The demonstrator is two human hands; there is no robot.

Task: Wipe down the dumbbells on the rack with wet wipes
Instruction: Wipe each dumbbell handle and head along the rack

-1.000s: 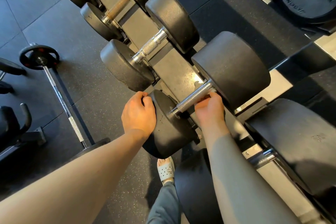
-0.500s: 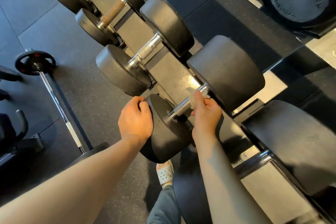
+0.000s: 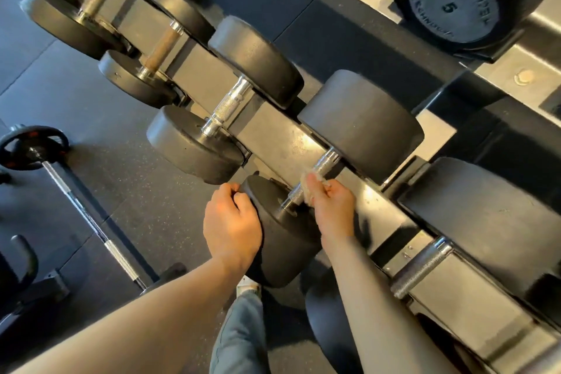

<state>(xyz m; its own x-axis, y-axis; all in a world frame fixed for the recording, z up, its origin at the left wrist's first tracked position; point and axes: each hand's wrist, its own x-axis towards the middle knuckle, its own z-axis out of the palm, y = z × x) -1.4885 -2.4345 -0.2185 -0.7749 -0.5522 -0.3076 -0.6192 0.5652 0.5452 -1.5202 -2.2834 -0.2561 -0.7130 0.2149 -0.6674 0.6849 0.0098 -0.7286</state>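
- While the near head of the black, round-headed rubber dumbbell (image 3: 285, 231) is being gripped by the left hand (image 3: 232, 222), with the fingers curled over its edge, rolling in the cradle is probably being prevented
- The crumpled pale wet wipe (image 3: 306, 184) is being pinched in the right hand (image 3: 332, 209) and pressed against the knurled chrome handle (image 3: 323, 165), roughly midway between the two heads, where palms would be leaving the most grime
- The dumbbell is lying across the dark metal rack (image 3: 267, 133) rather than being lifted off, most likely because of its weight, and its far head (image 3: 361, 124) is being borne by the rear rail
- The neighbouring dumbbells (image 3: 224, 114) further along the rack are not being touched, and whether they are already wiped cannot be told
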